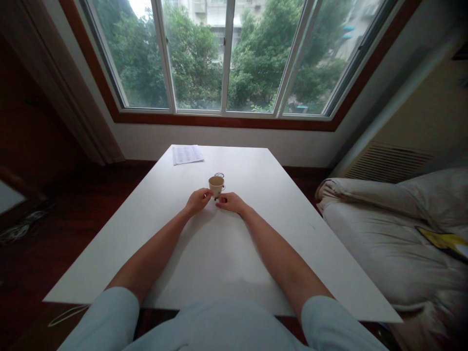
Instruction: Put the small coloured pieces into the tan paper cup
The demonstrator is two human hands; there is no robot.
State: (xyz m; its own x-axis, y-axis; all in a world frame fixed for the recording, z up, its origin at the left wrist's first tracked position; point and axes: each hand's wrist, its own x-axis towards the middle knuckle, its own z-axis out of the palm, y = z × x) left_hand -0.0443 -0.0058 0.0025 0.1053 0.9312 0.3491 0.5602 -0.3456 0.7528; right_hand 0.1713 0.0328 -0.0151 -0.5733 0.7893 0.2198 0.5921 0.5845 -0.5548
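Observation:
A small tan paper cup [216, 185] stands upright on the white table [153, 234], near its middle. My left hand [198, 200] rests on the table just left of the cup, fingers curled, its fingertips touching the cup's lower side. My right hand [229, 201] lies just right of the cup's base, fingers pinched together near the bottom of the cup. Whatever the pinch holds is too small to make out. A small dark ring-shaped object [219, 174] lies right behind the cup.
A printed sheet of paper [187, 154] lies at the table's far left corner. A padded cream couch or bedding [395, 229] sits along the right side, with a yellow item [444, 241] on it. Wide windows [226, 53] face the table. Cables [18, 229] lie on the dark floor at left.

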